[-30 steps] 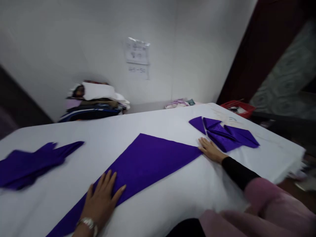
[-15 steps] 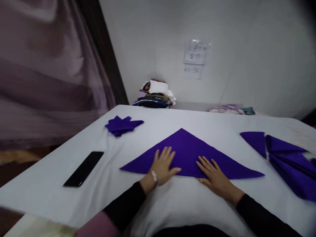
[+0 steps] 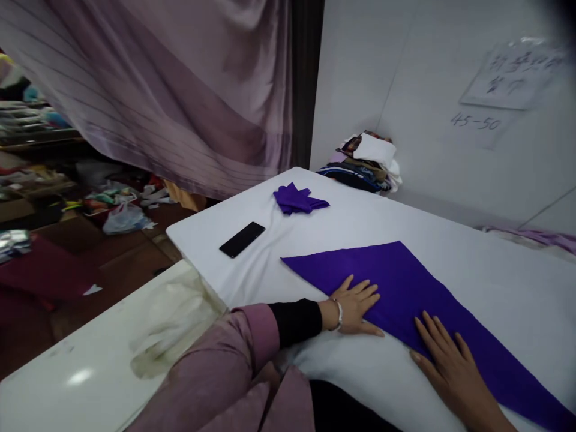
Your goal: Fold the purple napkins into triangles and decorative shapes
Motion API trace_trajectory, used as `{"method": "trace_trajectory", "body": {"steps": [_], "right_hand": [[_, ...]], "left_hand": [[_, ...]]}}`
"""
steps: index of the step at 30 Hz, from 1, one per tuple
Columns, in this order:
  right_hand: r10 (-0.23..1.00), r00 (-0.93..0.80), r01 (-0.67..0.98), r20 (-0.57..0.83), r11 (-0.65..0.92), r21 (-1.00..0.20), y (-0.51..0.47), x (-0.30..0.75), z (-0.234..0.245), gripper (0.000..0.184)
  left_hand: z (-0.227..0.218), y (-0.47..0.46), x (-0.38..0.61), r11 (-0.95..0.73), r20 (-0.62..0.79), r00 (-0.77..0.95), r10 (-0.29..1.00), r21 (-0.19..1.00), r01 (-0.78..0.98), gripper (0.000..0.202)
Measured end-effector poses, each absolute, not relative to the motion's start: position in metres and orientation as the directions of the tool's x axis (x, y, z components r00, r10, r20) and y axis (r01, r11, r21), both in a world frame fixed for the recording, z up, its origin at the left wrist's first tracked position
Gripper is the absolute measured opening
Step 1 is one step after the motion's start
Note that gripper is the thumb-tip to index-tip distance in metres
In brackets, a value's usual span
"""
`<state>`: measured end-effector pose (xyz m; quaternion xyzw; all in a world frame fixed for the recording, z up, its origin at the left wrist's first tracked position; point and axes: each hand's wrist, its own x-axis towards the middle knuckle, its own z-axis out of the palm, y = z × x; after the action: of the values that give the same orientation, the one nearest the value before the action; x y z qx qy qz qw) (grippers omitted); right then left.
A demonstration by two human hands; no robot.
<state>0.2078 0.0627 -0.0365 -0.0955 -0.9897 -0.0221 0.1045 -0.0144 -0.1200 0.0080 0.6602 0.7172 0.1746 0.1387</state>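
— What's in front of you, from the left?

— A black phone [image 3: 242,239] lies on the white tablecloth [image 3: 360,222], and past it, toward the far edge, a small bundle of folded purple napkins [image 3: 297,200]. Then comes the big purple cloth [image 3: 405,288], folded into a triangle and lying flat across the middle of the table.

— And your hands?

— My left hand [image 3: 355,305] is flat on the cloth near its left corner, fingers spread and pressing down. My right hand [image 3: 445,360] is flat on the near edge further right, fingers spread too, nothing pinched.

— How would you do this well?

— I'd judge it best to press with whole palms and stroke outward toward the corners, so the two layers stay matched at the edges and no crease gets trapped underneath.
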Motion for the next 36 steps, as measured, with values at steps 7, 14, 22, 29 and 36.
{"method": "trace_trajectory", "body": {"steps": [7, 14, 22, 29, 36], "right_hand": [[0.176, -0.96, 0.184, 0.219, 0.983, 0.015, 0.066, 0.209, -0.041, 0.069], [0.18, -0.957, 0.187, 0.229, 0.982, 0.006, 0.068, 0.209, -0.045, 0.07], [0.2, -0.96, 0.206, 0.198, 0.979, 0.008, 0.067, 0.207, -0.044, 0.068], [0.198, -0.964, 0.206, 0.178, 0.978, 0.031, 0.065, 0.206, -0.038, 0.064], [0.201, -0.968, 0.206, 0.148, 0.978, 0.021, 0.063, 0.209, -0.032, 0.062]], "left_hand": [[0.011, -0.197, -0.107, 0.45, 0.033, -0.486, 0.873, 0.33, 0.83, 0.077], [0.024, -0.265, -0.166, 0.735, 0.194, -0.834, 0.516, 0.399, 0.548, 0.055], [0.018, -0.273, -0.157, 0.59, 0.199, -0.746, 0.635, 0.498, 0.635, 0.039], [0.017, -0.272, -0.166, 0.531, 0.205, -0.704, 0.68, 0.525, 0.665, 0.011], [0.015, -0.283, -0.171, 0.479, 0.192, -0.657, 0.729, 0.543, 0.69, 0.014]]}}
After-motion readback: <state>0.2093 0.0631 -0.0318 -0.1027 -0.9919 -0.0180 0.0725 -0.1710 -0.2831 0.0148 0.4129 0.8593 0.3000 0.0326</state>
